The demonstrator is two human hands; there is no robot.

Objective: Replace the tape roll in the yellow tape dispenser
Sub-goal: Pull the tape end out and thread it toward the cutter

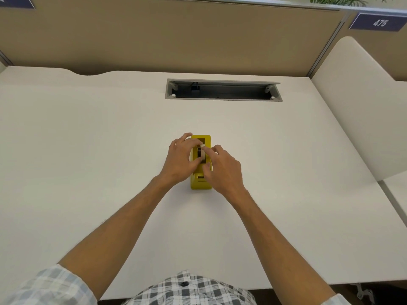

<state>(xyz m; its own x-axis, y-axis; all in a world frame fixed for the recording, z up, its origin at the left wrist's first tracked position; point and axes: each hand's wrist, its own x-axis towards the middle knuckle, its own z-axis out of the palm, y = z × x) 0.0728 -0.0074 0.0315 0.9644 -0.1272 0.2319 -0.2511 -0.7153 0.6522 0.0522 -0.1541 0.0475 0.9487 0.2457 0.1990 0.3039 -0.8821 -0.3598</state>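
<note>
A yellow tape dispenser (pixel 201 183) stands on the white desk (pixel 88 150), its long side pointing away from me. A pale tape roll (pixel 202 149) with a dark core sits upright in the dispenser's slot. My left hand (pixel 180 159) lies against the dispenser's left side, with thumb and fingers closed on the roll. My right hand (pixel 222 170) comes in from the right, its index finger on top of the roll and its thumb on the dispenser's top. Both hands hide most of the dispenser's middle.
An open grey cable tray (pixel 222 90) is sunk into the desk at the back, with a black plug inside. A beige partition wall (pixel 176 36) closes the far side, a white side panel (pixel 363 106) the right. The desk's front edge is near my body.
</note>
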